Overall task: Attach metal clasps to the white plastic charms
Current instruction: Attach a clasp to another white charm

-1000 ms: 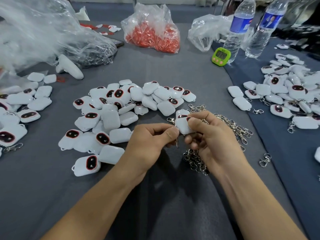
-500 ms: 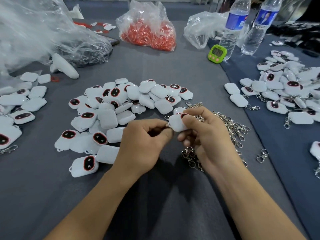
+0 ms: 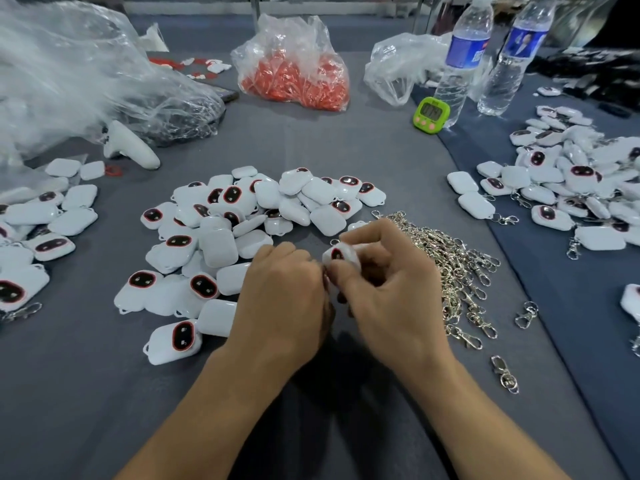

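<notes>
A clear bag of orange-red pieces (image 3: pixel 294 77) sits at the far middle of the grey cloth (image 3: pixel 311 143), with a large crumpled clear bag (image 3: pixel 69 81) to its left and a white handheld device (image 3: pixel 130 148) lying just below that. To the right lie a smaller clear bag (image 3: pixel 398 71) and a green timer (image 3: pixel 431 116). The timer stands just beside one of two water bottles (image 3: pixel 462 60), near the edge of a darker blue cloth (image 3: pixel 571 323).

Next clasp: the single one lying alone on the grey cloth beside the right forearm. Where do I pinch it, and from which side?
Pinch the lone clasp across its narrow hook body, coming down from above. It lies flat on the cloth, apart from the clasp pile, long axis near-to-far, so close on it from left and right. The ring at its near end may swivel.
</notes>
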The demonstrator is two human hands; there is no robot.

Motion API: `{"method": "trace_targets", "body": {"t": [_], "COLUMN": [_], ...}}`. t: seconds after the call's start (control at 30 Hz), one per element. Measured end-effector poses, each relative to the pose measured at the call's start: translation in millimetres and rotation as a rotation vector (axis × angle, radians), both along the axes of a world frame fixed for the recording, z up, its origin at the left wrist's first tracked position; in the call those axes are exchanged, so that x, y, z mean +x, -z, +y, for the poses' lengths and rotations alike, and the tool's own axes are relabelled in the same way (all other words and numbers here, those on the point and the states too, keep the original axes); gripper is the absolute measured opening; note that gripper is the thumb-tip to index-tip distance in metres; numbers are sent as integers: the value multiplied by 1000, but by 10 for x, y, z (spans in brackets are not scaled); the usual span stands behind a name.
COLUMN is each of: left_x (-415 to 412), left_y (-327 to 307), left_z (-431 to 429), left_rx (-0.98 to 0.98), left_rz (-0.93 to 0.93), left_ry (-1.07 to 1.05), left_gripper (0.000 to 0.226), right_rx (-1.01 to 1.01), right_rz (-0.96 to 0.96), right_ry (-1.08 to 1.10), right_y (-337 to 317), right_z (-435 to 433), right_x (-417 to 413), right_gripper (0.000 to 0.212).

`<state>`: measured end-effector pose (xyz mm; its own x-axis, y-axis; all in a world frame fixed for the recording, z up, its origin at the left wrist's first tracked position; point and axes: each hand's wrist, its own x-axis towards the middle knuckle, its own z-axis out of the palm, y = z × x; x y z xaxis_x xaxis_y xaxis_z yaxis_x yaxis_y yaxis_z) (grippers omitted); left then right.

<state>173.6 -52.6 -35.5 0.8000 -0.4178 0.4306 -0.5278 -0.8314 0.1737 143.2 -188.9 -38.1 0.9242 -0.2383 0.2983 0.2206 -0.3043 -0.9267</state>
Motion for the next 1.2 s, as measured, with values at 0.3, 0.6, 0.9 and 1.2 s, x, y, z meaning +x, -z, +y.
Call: {"method": "trace_targets", "body": {"t": [0.3,0.6,0.9,1.2], "left_x": [26,57,78,127], "left_y": [-63,-31,31,-10], "left_z": [-57,49,31,12], "left_rx": [-1063,-278,-439,-1078], "left_rz": [520,0,171,566], "left_ry": [40,13,-73,46], "left_gripper": [30,14,4,21], "right_rx": [894,698,490,871], "right_rz": [327,264,272,497], "right_ry": [-27,33,59,-8], "right_y": [-80,-51,-40,-76], "right_z": [-178,-45,-61,-216], "right_x": [172,164,175,227], "right_gripper": [12,10,9,10]}}
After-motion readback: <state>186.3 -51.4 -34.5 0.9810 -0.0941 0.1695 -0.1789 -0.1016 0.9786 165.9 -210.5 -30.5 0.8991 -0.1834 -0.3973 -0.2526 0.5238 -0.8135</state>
